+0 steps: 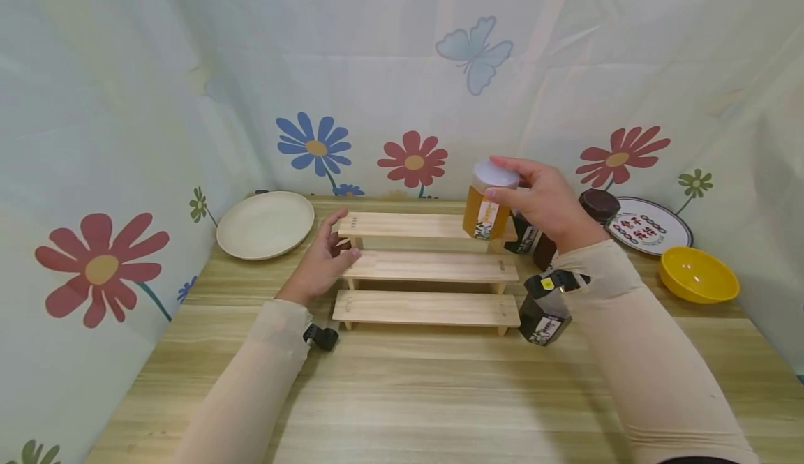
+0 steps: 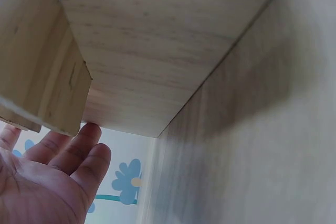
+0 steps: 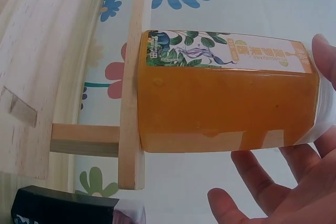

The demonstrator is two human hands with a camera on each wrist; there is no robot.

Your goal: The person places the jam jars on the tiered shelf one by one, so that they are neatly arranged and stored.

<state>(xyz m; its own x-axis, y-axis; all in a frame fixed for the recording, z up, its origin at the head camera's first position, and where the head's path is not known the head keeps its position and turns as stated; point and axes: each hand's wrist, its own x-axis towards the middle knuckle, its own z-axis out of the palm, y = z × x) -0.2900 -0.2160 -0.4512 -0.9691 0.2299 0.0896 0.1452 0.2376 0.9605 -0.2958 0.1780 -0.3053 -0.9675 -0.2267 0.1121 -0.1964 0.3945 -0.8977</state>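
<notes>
My right hand (image 1: 534,195) grips a honey-like orange jar (image 1: 486,206) by its white lid. The jar stands upright at the right end of the top step of a three-step wooden rack (image 1: 427,266). In the right wrist view, the base of the jar (image 3: 226,103) sits against the board (image 3: 130,129). At the rack's left end, my left hand (image 1: 323,262) rests with its thumb by the middle step and its fingers at the end of the top one. The left wrist view shows these fingers (image 2: 86,145) extended along the wood's edge.
Right of the rack stands a dark jar (image 1: 545,317). More dark jars, one with a brown lid (image 1: 599,204), are partly hidden behind my right hand. A patterned plate (image 1: 650,225) and a yellow bowl (image 1: 698,275) lie further right. A cream plate (image 1: 266,227) is at the back left.
</notes>
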